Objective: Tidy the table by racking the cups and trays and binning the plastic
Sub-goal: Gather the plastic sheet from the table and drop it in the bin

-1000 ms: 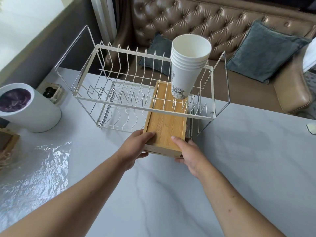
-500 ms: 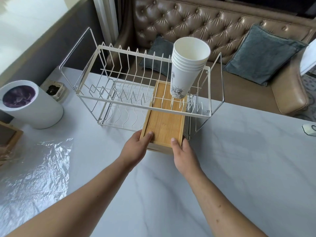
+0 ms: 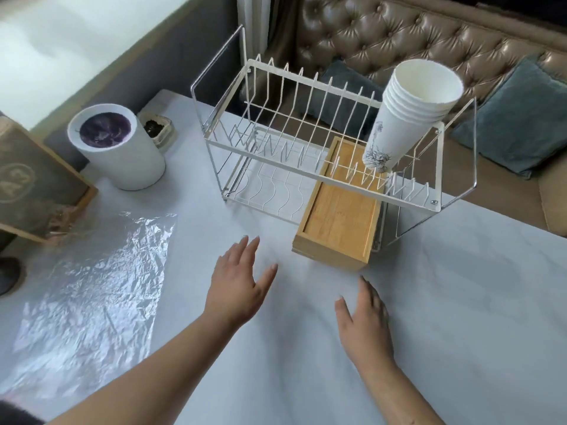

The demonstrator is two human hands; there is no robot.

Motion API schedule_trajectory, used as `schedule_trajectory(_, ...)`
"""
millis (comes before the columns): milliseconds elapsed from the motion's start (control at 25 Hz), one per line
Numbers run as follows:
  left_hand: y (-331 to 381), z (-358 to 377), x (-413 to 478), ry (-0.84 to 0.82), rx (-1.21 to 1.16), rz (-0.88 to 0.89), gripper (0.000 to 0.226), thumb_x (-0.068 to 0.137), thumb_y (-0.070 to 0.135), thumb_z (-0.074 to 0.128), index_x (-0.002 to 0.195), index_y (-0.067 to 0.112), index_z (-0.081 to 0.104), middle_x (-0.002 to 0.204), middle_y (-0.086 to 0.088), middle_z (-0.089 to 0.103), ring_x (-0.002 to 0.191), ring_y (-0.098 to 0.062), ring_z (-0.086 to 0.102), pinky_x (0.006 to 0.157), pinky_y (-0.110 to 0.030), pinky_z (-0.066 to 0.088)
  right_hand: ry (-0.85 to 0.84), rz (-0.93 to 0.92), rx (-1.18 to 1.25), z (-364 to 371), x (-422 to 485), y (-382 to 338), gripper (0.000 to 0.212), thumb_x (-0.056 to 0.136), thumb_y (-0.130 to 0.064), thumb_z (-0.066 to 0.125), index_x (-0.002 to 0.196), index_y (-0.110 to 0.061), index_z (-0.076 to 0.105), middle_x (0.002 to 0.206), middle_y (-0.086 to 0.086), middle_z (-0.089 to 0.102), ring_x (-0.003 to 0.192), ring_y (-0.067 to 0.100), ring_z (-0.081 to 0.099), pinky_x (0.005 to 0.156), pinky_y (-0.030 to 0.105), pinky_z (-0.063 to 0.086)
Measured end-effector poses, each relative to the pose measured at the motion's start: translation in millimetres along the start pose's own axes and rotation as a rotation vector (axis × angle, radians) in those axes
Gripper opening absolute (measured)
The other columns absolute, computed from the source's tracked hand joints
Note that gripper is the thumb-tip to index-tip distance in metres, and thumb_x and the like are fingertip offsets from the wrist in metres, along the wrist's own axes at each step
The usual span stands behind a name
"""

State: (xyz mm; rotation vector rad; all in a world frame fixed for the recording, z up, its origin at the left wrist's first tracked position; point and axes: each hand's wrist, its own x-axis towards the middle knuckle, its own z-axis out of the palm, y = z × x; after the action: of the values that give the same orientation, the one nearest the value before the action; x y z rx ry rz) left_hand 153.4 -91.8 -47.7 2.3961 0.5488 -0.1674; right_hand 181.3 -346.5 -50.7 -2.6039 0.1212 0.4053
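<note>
A white wire rack (image 3: 306, 171) stands at the back of the table. A stack of white paper cups (image 3: 402, 118) leans on its upper tier at the right. Stacked bamboo trays (image 3: 340, 213) lie on the lower tier, their near end sticking out over the table. My left hand (image 3: 239, 283) hovers open, fingers spread, left of the trays and apart from them. Just in front of the trays, my right hand (image 3: 365, 317) is open and holds nothing. A crumpled clear plastic sheet (image 3: 92, 289) lies flat on the table at the left.
A white cylindrical bin (image 3: 122, 148) with a dark liner stands left of the rack, a small glass dish (image 3: 156, 130) behind it. A dark wooden box (image 3: 33, 185) sits at the left edge. A tufted sofa with cushions (image 3: 506, 124) runs behind the table.
Both hands have let go of the bamboo trays and drawn back toward me, fingers spread. The trays stay in the rack's lower tier. My view has swung left.
</note>
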Motion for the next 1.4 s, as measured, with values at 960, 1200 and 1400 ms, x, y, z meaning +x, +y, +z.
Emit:
schedule_trajectory(960, -217, -16, -135, 0.06, 0.371, 0.038, 0.076, 0.099, 0.067, 0.045, 0.164, 0.029, 0.037, 0.176, -0.001, 0.022, 0.164, -0.028, 0.012, 0.131, -0.053, -0.001, -0.405, -0.937, -0.544, 146, -41, -161, 0.072, 0.103, -0.051, 0.038, 0.164, -0.027, 0.009, 0.173, 0.01, 0.005, 0.158, 0.038, -0.001, 0.127, 0.057, 0.004)
schedule_trajectory(1200, -166, 23, -147, -0.009, 0.455, 0.296, 0.074, 0.099, 0.062, 0.049, 0.16, 0.021, 0.046, 0.172, -0.008, 0.032, 0.16, -0.033, 0.024, 0.126, -0.06, 0.011, -0.293, -0.874, -0.594, 108, -57, -36, 0.067, 0.093, -0.048, 0.056, 0.155, -0.023, 0.044, 0.166, 0.015, 0.031, 0.151, 0.041, 0.031, 0.119, 0.056, 0.024)
schedule_trajectory(1400, -114, 63, -144, -0.082, 0.53, 0.507, 0.074, 0.101, 0.062, 0.047, 0.161, 0.02, 0.043, 0.171, -0.01, 0.034, 0.158, -0.037, 0.028, 0.127, -0.059, 0.009, -0.236, -0.714, -0.551, 73, -69, 52, 0.07, 0.093, -0.051, 0.053, 0.157, -0.028, 0.039, 0.169, 0.01, 0.027, 0.154, 0.036, 0.028, 0.12, 0.058, 0.021)
